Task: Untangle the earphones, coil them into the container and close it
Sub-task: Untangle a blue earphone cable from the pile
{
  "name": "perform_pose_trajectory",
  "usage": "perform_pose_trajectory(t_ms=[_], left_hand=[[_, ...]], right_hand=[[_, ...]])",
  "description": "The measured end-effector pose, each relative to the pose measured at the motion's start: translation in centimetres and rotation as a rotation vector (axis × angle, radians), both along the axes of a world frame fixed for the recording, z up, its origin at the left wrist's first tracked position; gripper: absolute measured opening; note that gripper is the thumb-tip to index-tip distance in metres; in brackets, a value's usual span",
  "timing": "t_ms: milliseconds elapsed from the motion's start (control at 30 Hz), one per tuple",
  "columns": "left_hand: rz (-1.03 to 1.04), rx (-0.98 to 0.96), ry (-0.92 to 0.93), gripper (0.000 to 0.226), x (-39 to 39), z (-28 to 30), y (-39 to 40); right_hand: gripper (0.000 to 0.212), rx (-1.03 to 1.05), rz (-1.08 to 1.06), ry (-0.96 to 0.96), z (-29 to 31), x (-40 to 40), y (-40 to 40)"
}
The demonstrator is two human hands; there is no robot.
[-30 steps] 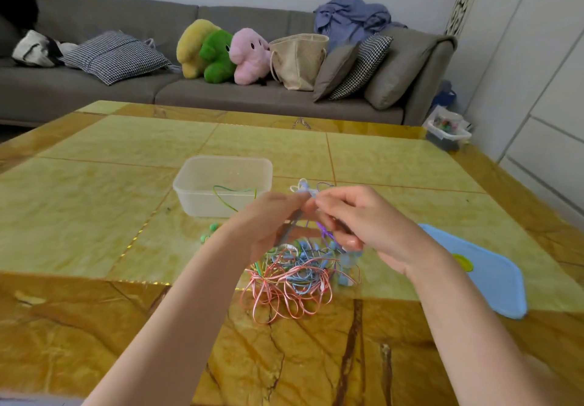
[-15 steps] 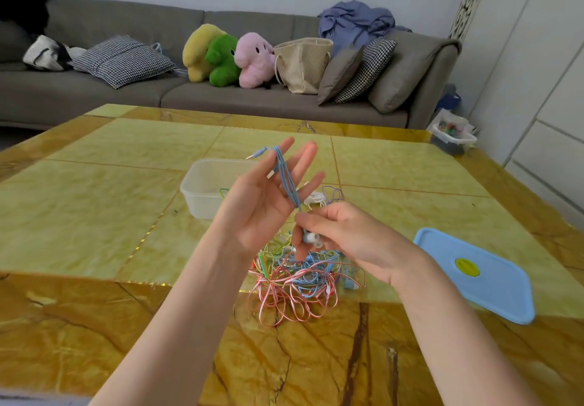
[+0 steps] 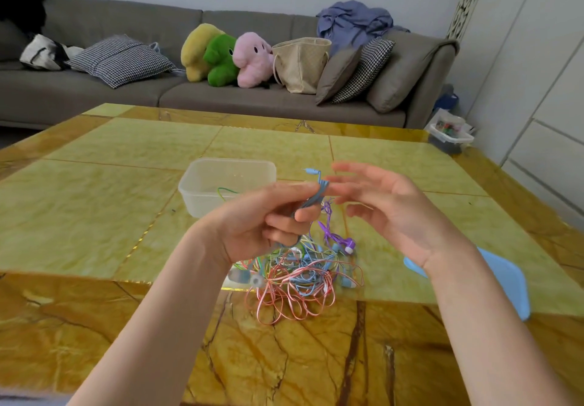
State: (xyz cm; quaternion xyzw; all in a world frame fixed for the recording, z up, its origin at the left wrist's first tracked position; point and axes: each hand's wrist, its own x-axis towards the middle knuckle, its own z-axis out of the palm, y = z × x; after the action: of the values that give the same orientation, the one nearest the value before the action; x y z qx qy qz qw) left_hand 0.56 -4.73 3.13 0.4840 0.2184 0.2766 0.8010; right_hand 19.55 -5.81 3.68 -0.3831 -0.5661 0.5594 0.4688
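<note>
Across the top of my view runs a grey sofa. At its centre sit three plush toys: yellow, green and pink (all touching). Right of them a beige bag, then cushions. The yellow table fills the lower frame.

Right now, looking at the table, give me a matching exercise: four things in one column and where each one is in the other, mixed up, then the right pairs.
Things:
1. blue earphone cable
2. blue lid
3. clear container
4. tangled pile of earphones

Places:
A. flat on the table, under the right forearm
B. on the table, below the hands
C. gripped in the left hand
D. open on the table, behind the left hand

Pairs: 1-C, 2-A, 3-D, 4-B
</note>
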Motion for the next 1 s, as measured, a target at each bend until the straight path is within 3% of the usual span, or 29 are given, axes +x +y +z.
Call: perform_pose_trajectory(t_ms=[133, 333, 567, 800, 867, 1000], left_hand=[[-0.046, 0.015, 0.049, 0.032, 0.2, -0.1, 0.0], [-0.097, 0.088, 0.163, 0.03, 0.3, -0.3, 0.0], [0.088, 0.115, 0.278, 0.025, 0.6, 0.3, 0.0], [0.286, 0.244, 0.461, 0.027, 2.3, 0.0, -0.4], [0.335, 0.331, 0.532, 0.024, 2.9, 0.2, -0.7], [0.251, 0.67, 0.901, 0.03, 4.3, 0.0, -1.4]], right_hand=[[0.056, 0.186, 0.127, -0.096, 0.4, 0.6, -0.3], [0.043, 0.292, 0.207, -0.491, 1.5, 1.0, -1.1], [0.025, 0.125, 0.082, -0.359, 0.8, 0.2, -0.8], [0.016, 0.158, -0.289, -0.513, 0.2, -1.3, -0.3], [0.014, 0.132, -0.385, -0.45, -0.1, -1.2, 0.0], [0.009, -0.062, -0.475, -0.17, -0.5, -1.0, 0.7]])
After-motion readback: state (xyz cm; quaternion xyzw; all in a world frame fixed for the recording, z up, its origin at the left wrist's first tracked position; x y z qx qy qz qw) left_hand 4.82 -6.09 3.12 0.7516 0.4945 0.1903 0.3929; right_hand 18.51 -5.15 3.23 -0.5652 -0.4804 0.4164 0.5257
